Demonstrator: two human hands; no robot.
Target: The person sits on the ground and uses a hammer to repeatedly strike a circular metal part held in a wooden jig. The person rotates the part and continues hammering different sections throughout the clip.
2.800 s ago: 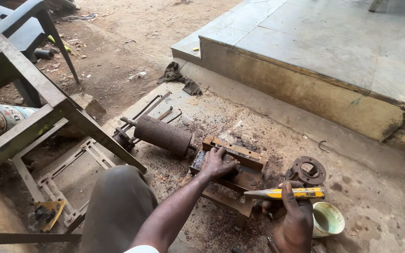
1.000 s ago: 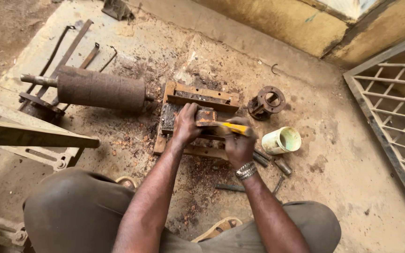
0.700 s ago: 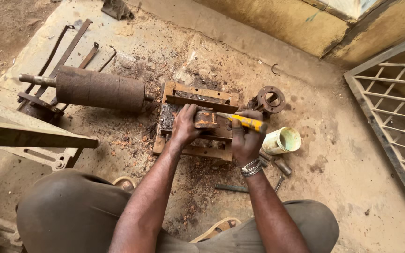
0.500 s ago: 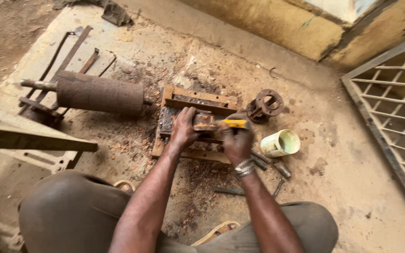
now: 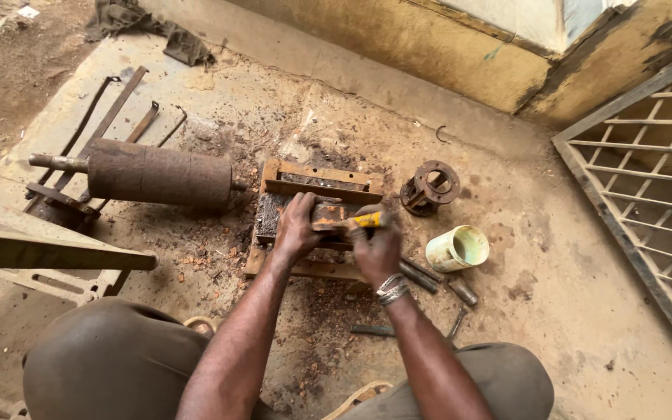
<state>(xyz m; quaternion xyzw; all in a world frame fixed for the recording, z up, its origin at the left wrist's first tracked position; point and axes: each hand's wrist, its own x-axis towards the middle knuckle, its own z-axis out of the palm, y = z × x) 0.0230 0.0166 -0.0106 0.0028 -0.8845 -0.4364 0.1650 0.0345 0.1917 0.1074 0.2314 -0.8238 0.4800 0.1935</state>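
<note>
Both hands on the rusty frame [image 5: 316,222], just right of the roller [image 5: 157,175].

Your left hand [image 5: 297,229] presses the frame flat; your right hand [image 5: 376,247] grips a yellow-handled tool [image 5: 351,222]. A slip could gouge your left fingers.

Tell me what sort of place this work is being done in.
Probably an open-air repair or metalwork yard. The person crouches on a dusty concrete floor strewn with rusty machine parts: a large rusted roller, a flanged hub and a rusty frame under both hands, the right hand holding a yellow-handled tool.
</note>
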